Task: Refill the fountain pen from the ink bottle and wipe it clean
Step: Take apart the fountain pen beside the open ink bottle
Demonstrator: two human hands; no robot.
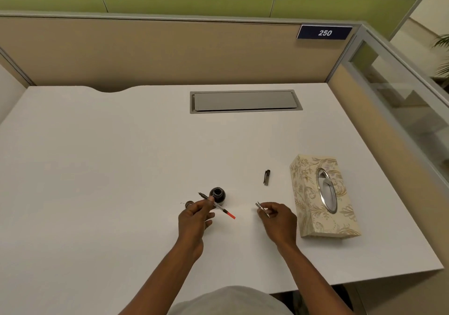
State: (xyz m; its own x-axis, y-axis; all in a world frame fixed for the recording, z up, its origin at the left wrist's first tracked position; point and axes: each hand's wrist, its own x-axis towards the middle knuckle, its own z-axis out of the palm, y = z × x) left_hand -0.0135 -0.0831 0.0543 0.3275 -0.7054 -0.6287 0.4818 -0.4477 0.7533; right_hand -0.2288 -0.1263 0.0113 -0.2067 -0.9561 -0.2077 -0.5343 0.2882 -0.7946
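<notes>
White counter (97, 169) fills a beige-walled cubicle, and I am working near its front edge. My left hand (194, 220) pinches the fountain pen's front section (215, 204) between thumb and fingers; the nib points toward ten o'clock, and the clear converter with its red end (230, 215) trails toward four o'clock. This part looks light, thin and smooth, so I judge it easy to roll or slip. I would hold it at the grip just behind the nib, away from the converter, which seems the fragile bit. The ink bottle (218, 195) stands open, touching the far side of my left fingertips, with its cap (189, 204) just beside it at nine o'clock. Being small and uncapped, it may tip at a nudge. My right hand (277, 220) curls its fingers around the metal barrel (262, 209), which looks stiff and slick. The pen cap (266, 177) lies apart at one o'clock from the bottle. A patterned tissue box (323, 198) sits at three o'clock, near for wiping.
</notes>
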